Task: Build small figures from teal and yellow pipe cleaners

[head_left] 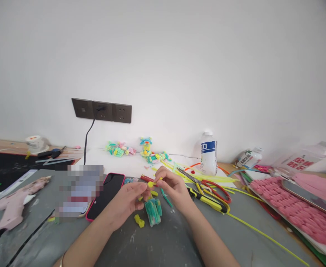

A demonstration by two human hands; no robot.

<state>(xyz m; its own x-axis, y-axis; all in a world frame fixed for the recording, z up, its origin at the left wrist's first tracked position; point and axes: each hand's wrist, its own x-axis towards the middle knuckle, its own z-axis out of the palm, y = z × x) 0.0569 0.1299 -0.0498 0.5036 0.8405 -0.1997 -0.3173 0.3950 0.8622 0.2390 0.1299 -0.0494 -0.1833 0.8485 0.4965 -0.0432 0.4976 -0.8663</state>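
My left hand (131, 197) and my right hand (173, 188) meet above the grey mat, fingertips pinched on a small yellow fuzzy pipe-cleaner piece (151, 184). Just below them stands a teal and green bundle of short pipe-cleaner lengths (153, 213). To its left lies a yellow knotted piece (139, 221). A short teal pipe-cleaner strip (166, 198) rests beneath my right fingers. My fingers partly cover other yellow bits.
Scissors (207, 187) and a yellow utility knife (209, 200) lie right of my hands. A pink-edged phone (106, 194) and pink glue gun (16, 202) are at left. Fuzzy figures (146, 148) and a white bottle (208, 155) stand by the wall, with a pink knitted piece (296, 211) far right.
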